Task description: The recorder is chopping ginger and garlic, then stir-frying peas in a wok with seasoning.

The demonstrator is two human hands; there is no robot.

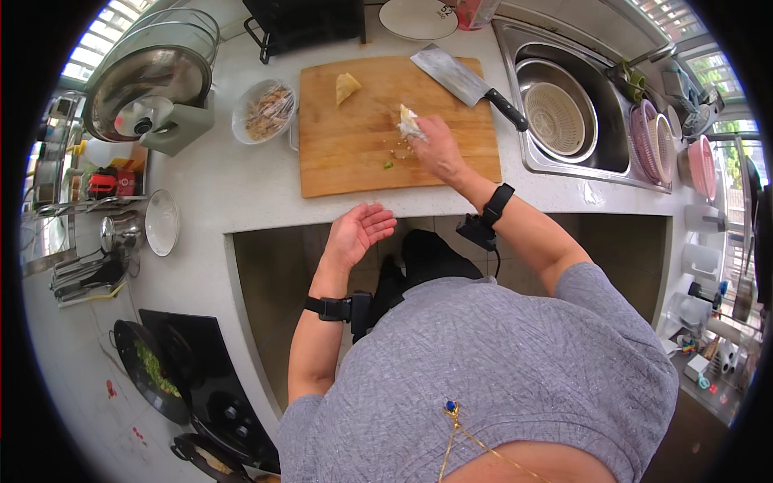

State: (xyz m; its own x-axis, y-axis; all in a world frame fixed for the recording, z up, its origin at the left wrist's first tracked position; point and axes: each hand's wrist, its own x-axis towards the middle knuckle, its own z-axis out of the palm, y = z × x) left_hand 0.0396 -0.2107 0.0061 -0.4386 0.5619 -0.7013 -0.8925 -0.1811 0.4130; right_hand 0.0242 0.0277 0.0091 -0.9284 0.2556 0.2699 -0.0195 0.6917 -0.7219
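Observation:
My right hand is over the right part of a wooden cutting board, closed around a crumpled white paper or cloth with yellowish stains. Small pale crumbs and a green scrap lie on the wood by it. Towards the back left of the board rests a yellowish wedge-shaped piece. A cleaver lies across the back right corner, its black handle past the board's edge. My left hand is held at the counter's front edge, palm up, fingers extended, holding nothing.
Left of the board stands a film-covered bowl of food. The steel sink on the right holds a basin with a strainer. A wok of chopped greens and another pan are on the black cooktop, lower left.

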